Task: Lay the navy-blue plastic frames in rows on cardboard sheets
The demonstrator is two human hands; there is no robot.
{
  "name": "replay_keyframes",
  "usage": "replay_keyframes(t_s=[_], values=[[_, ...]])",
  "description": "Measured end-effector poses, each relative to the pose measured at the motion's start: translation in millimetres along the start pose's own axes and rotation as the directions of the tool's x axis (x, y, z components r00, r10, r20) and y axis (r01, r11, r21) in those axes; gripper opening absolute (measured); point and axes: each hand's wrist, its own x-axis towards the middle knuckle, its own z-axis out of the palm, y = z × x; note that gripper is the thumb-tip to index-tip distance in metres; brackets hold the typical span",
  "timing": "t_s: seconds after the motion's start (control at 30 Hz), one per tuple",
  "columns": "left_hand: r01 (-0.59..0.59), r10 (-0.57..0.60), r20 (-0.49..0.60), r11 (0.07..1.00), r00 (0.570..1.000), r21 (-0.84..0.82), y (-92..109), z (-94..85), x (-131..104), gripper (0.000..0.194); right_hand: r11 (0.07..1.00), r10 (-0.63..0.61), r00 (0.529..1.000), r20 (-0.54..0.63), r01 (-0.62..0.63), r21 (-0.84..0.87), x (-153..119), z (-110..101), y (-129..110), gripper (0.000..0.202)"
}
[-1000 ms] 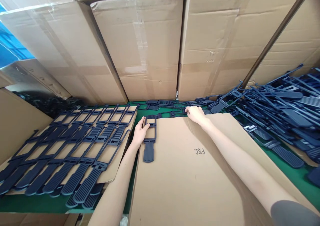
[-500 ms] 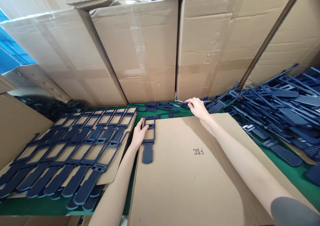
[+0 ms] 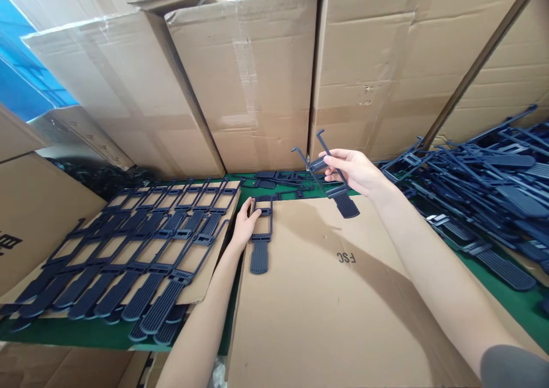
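Ribbed part flat at the far left of the near cardboard sheet, paddle toward the near side; best set straight, judging by the neat rows of similar parts at left; left hand lightly gripping the left side of its frame, thumb on top, fingers partly hidden by the sheet's edge; press just enough to prevent sliding, without bowing the thin frame; slightly farther and to the right, right hand pinching a second part between thumb and fingers, raised above the sheet's far edge, paddle hanging low, two hooked prongs pointing up and to the far left; hold near the middle, sparing the slim prongs, and steer the hooks clear of the flat frame; beyond, loose parts strewn on the green table, with a tangled pile at right; mind snagging on either; farthest, tall cartons side by side, not to be knocked with the prongs.
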Motion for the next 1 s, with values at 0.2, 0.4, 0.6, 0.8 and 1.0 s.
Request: replay_keyframes(t_s=[0.2, 0.4, 0.6, 0.8, 1.0], values=[[-0.017, 0.017, 0.002, 0.999, 1.000, -0.032, 0, 2.2, -1, 0.058, 0.988, 0.064, 0.956, 0.287, -0.019, -0.155, -21, 30, -9, 0.039], [-0.012, 0.012, 0.007, 1.000, 1.000, -0.018, 2, 2.3, -3, 0.055, 0.885, 0.322, 0.861, 0.395, -0.126, -0.448, -27, 54, 19, 0.015], [-0.019, 0.019, 0.017, 1.000, 1.000, 0.005, 3, 1.8, -5, 0.053, 0.519, 0.385, 0.872, 0.301, 0.065, -0.852, -18, 53, 53, 0.013], [-0.042, 0.041, 0.020, 0.999, 0.999, 0.014, 3, 3.3, -3, 0.051, 0.377, 0.206, 0.907, 0.367, 0.273, -0.885, -19, 51, 50, 0.005], [-0.067, 0.067, 0.015, 0.997, 0.998, 0.041, 1, 3.4, -3, 0.044, 0.183, 0.137, 0.918, 0.372, 0.346, -0.920, -40, 85, 60, 0.038]])
